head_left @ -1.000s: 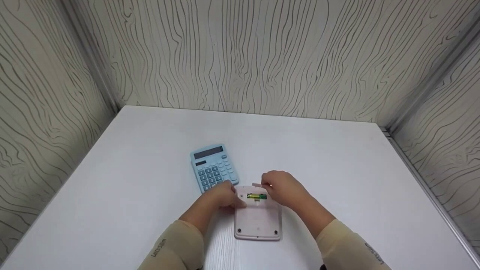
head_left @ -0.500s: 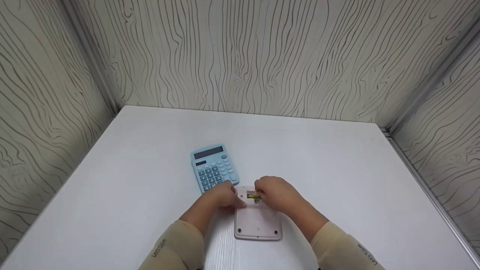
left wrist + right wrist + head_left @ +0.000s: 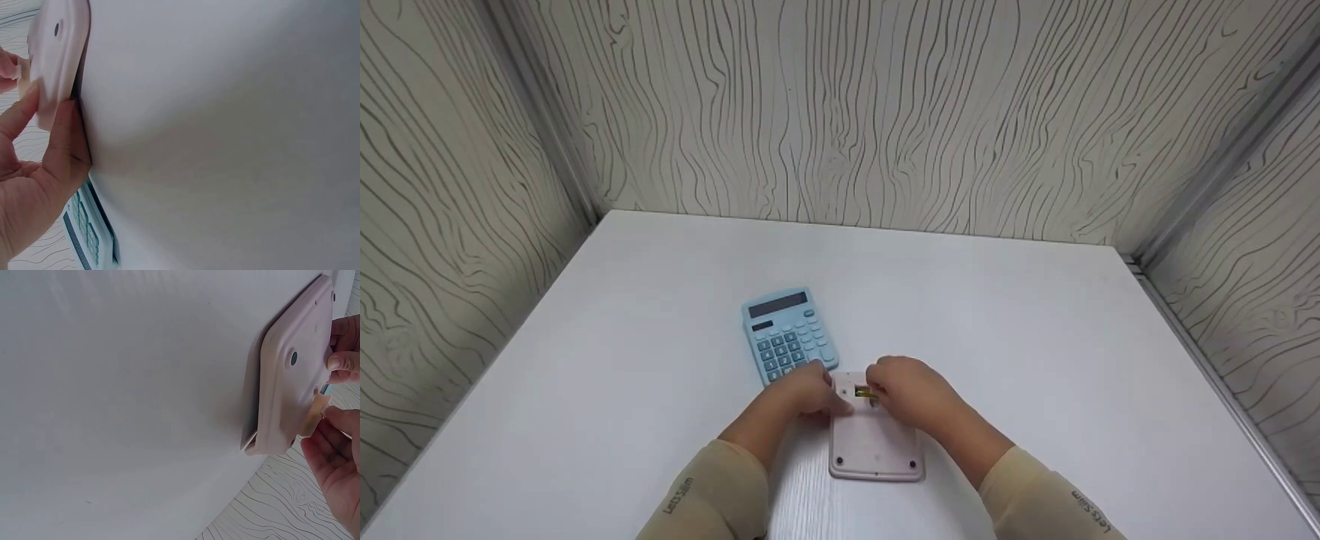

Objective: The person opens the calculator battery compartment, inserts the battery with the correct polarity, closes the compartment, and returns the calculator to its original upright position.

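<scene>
A pale pink calculator point(image 3: 876, 439) lies with its back up, its dark round feet showing. My left hand point(image 3: 808, 388) grips its left edge, thumb on the back and fingers at the side; the left wrist view shows this thumb point(image 3: 23, 109) pressing on top. In the recess near the far end sits a green-yellow battery point(image 3: 862, 392), partly hidden by my right hand point(image 3: 911, 386). That hand pinches a small pale battery cover point(image 3: 315, 415), tilted over the recess. A blue calculator point(image 3: 784, 330), keys up, stands just beyond the left hand.
All of this rests on a white table point(image 3: 997, 315). Wood-patterned panels point(image 3: 840, 112) rise at its back and sides, with metal corner posts point(image 3: 536, 112).
My right hand has moved left and nearer with the battery cover, from beside the calculator's far edge to over the recess, covering part of the battery. The left hand has stayed put.
</scene>
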A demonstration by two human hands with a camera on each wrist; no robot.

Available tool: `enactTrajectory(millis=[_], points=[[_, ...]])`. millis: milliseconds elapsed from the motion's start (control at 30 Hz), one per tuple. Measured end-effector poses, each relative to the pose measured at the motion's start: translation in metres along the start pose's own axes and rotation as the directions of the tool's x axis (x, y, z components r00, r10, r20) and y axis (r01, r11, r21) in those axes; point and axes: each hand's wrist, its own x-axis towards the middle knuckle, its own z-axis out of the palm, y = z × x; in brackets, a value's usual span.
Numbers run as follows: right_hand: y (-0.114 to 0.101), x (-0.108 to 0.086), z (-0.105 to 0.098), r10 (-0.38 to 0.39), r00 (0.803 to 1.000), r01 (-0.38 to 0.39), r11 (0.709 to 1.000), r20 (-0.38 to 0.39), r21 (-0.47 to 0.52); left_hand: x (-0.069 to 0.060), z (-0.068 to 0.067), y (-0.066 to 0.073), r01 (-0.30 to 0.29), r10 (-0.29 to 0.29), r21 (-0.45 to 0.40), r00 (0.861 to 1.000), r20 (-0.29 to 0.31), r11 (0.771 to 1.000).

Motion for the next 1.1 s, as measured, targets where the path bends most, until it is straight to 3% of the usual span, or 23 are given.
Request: enactTrajectory(millis=[333, 633, 1100], points=[[0.0018, 0.0005, 0.0050, -0.057, 0.998, 0.057, 0.998, -0.018, -0.003, -0.0035, -0.0004, 0.0002, -0.026, 0.026, -0.007, 1.000, -0.010, 1.000], [0.0021, -0.0003, 0.0074, -0.105, 0.992, 0.102, 0.994, -0.064, -0.043, -0.0041, 0.0006, 0.0000, -0.009, 0.008, -0.027, 1.000, -0.013, 1.000], [0.0015, 0.0002, 0.0091, -0.109, 0.994, 0.108, 0.991, -0.004, -0.084, -0.0021, -0.0007, 0.0010, -0.003, 0.003, -0.012, 1.000, -0.010, 1.000]])
